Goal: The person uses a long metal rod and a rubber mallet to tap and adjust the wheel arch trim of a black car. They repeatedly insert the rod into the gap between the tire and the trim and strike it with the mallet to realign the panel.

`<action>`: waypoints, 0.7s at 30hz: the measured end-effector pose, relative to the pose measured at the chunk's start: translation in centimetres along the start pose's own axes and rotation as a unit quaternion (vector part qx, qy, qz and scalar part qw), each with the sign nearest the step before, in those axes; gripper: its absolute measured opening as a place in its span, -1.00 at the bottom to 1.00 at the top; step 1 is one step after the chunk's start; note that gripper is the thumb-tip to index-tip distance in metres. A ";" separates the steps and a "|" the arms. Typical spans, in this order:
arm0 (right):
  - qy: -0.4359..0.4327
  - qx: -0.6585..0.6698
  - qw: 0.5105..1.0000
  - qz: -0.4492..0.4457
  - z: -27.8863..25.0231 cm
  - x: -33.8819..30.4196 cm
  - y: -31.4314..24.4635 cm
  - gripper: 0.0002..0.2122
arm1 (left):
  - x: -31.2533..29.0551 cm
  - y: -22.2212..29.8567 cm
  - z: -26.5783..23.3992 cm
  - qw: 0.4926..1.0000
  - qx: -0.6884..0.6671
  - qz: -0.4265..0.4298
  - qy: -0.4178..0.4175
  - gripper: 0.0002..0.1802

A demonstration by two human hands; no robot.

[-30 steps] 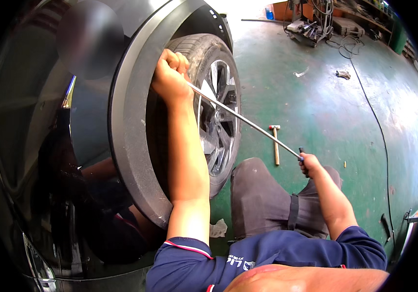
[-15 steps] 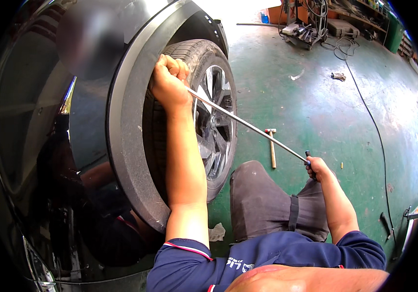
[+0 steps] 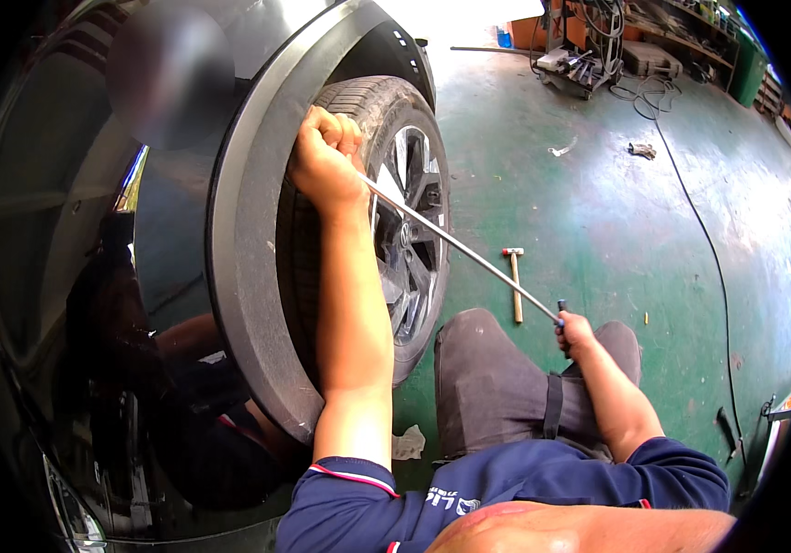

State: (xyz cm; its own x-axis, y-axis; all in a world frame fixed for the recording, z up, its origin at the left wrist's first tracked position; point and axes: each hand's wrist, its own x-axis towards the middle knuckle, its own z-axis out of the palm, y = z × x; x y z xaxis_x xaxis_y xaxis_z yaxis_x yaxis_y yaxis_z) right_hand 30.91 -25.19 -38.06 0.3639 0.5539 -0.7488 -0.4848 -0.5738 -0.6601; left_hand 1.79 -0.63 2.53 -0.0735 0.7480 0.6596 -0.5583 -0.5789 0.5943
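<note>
A long straight metal rod (image 3: 460, 245) slants across in front of the wheel, its far end passing into my left hand (image 3: 329, 164). That hand is closed round the rod against the black wheel-arch trim (image 3: 250, 198), above the tyre (image 3: 369, 95); the rod's tip is hidden there. My right hand (image 3: 575, 334) is wrapped round the dark handle (image 3: 562, 306) at the rod's near end, over my knees. Behind the rod is the spoked alloy wheel (image 3: 404, 235). Glossy black bodywork (image 3: 169, 240) fills the left side.
A hammer with a wooden handle (image 3: 516, 288) lies on the green floor beyond my knees. A black cable (image 3: 704, 226) runs along the right. A tool cart (image 3: 580, 64) and a grey case (image 3: 651, 60) stand at the back. Crumpled plastic (image 3: 408, 443) lies near the tyre.
My right hand has moved left and slightly nearer with the rod's handle, so the rod slopes more steeply. My left hand stays at the wheel arch.
</note>
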 end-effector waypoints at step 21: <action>-0.002 -0.092 0.996 0.012 -3.7 -0.3 -5.6 -0.73 | -0.2 0.0 -0.1 0.999 0.042 0.008 0.005 -0.55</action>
State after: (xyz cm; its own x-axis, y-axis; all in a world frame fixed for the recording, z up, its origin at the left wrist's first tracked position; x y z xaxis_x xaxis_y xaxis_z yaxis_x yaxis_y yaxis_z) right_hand 36.46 -24.36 -34.41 0.3507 0.5404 -0.7649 -0.3399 -0.6876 -0.6416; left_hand 1.74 -0.74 2.32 -0.0902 0.7416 0.6647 -0.4860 -0.6154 0.6206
